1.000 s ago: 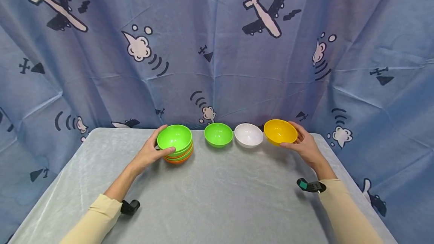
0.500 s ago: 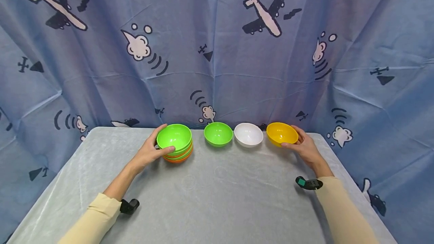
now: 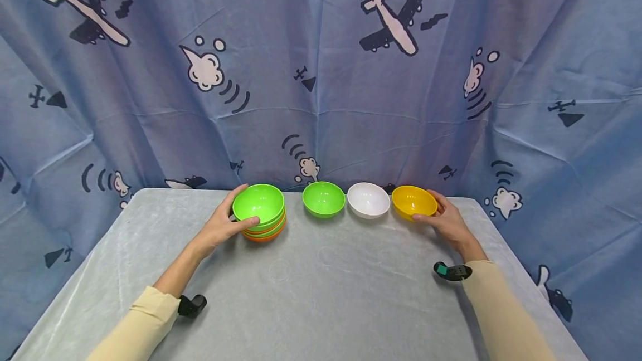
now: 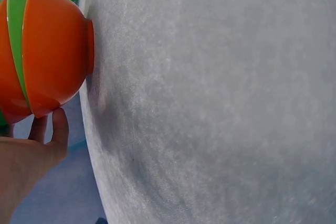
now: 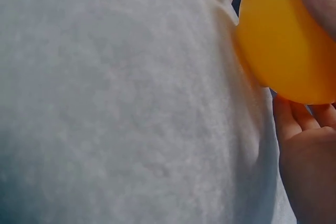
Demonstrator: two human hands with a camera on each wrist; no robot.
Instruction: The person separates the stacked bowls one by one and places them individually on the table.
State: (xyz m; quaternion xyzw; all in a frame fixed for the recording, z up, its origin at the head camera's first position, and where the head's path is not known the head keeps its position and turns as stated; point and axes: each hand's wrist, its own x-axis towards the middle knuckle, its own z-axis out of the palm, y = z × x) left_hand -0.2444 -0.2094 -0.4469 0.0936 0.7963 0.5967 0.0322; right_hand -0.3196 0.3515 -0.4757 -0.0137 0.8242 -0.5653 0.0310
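Observation:
At the back left of the table, my left hand (image 3: pixel 224 223) holds a stack of green and orange bowls (image 3: pixel 259 209), thumb on the front and fingers round the far left side. The stack's lowest bowl, an orange one (image 4: pixel 55 51), stands on the cloth in the left wrist view. My right hand (image 3: pixel 448 220) grips a yellow bowl (image 3: pixel 414 201) by its right side, thumb in front and fingers behind. In the right wrist view the yellow bowl (image 5: pixel 286 40) is low over the cloth; whether its base fully touches is hard to tell.
Between the two hands, a green bowl (image 3: pixel 323 199) and a white bowl (image 3: pixel 368 200) stand in a row near the back edge. A grey cloth covers the table (image 3: pixel 321 294). A blue curtain (image 3: pixel 281 71) with airplane prints hangs right behind it.
My right hand has lowered the yellow bowl and shifted it, ending slightly left beside the white bowl. The left hand and its stack have stayed in place.

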